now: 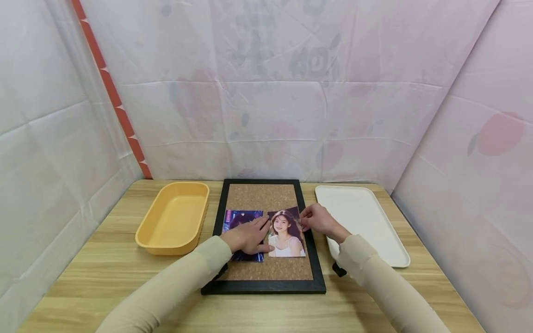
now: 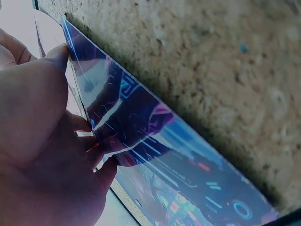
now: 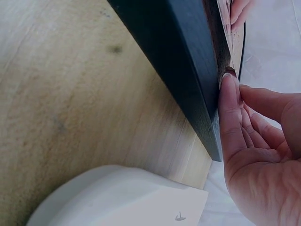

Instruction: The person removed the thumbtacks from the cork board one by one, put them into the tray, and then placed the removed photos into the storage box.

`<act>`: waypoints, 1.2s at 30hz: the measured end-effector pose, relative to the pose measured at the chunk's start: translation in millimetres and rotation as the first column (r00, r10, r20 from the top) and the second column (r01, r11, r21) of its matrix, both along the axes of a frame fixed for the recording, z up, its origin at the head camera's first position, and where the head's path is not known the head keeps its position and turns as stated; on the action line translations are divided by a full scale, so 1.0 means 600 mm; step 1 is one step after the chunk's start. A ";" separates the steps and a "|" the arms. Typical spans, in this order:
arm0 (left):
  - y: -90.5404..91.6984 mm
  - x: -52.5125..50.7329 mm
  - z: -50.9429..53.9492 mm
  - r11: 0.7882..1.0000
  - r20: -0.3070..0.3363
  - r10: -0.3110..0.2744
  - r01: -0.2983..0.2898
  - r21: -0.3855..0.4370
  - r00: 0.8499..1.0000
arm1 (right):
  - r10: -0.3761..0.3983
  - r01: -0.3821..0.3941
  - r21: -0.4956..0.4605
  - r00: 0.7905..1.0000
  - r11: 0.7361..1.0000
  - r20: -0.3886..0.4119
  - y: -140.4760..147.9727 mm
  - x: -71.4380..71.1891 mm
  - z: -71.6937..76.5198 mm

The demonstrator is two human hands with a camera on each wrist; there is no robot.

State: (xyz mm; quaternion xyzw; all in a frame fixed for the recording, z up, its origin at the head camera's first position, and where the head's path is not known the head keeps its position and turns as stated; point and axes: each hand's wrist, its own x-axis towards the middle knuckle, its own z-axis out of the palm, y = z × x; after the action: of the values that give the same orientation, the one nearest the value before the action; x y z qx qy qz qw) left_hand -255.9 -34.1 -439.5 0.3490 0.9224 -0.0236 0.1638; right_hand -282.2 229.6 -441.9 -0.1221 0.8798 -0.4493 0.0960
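A photo print of a smiling person in a white top [image 1: 287,236] lies slightly tilted on the right part of a black-framed cork board [image 1: 266,196]. Left of it is a dark blue and purple print [image 2: 155,127], partly covered by my left hand [image 1: 250,236]. That hand rests with spread fingers over both prints, its fingertips and thumb on the portrait's left edge. A small round pin head [image 1: 243,214] shows near the blue print's top. With thumb and index finger, my right hand [image 1: 320,219] pinches the portrait's right edge; whether a pin is also between them is hidden.
A yellow tray [image 1: 172,185] stands left of the board. At the right lies a white tray [image 1: 362,217], with a small tack-like item [image 3: 180,216] visible in the right wrist view. The wooden table [image 1: 91,277] meets fabric walls [image 1: 266,111] at the back and sides.
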 end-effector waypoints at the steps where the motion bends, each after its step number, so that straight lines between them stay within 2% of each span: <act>1: 0.000 -0.001 -0.001 1.000 -0.001 0.001 -0.001 0.009 1.000 | -0.004 0.004 0.004 1.000 1.000 0.002 -0.001 0.000 0.000; 11: -0.002 -0.021 -0.017 0.996 -0.023 0.012 -0.010 0.083 1.000 | -0.028 0.028 0.022 0.999 0.999 0.017 -0.002 -0.005 0.002; 18: -0.006 -0.016 -0.007 0.990 -0.019 0.043 -0.040 0.138 0.999 | -0.011 0.011 0.008 1.000 1.000 0.009 -0.004 -0.004 0.000; 25: -0.014 -0.014 -0.009 0.972 0.002 0.061 -0.060 0.226 0.998 | -0.004 0.004 0.007 1.000 1.000 -0.003 -0.004 -0.003 -0.001; 31: -0.023 -0.015 -0.003 0.951 -0.055 0.048 -0.029 0.307 0.997 | -0.004 0.004 -0.002 1.000 1.000 -0.004 -0.002 -0.001 -0.002; 36: -0.030 -0.012 0.003 0.944 -0.076 0.043 -0.015 0.330 0.996 | 0.004 -0.004 -0.014 1.000 1.000 -0.001 0.001 -0.001 -0.003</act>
State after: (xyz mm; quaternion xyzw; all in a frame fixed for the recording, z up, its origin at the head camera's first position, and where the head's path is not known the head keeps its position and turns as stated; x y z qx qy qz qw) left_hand -262.9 -52.3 -437.7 0.3566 0.9243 0.1188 0.0656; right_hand -282.5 230.0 -443.8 -0.1248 0.8763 -0.4554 0.0954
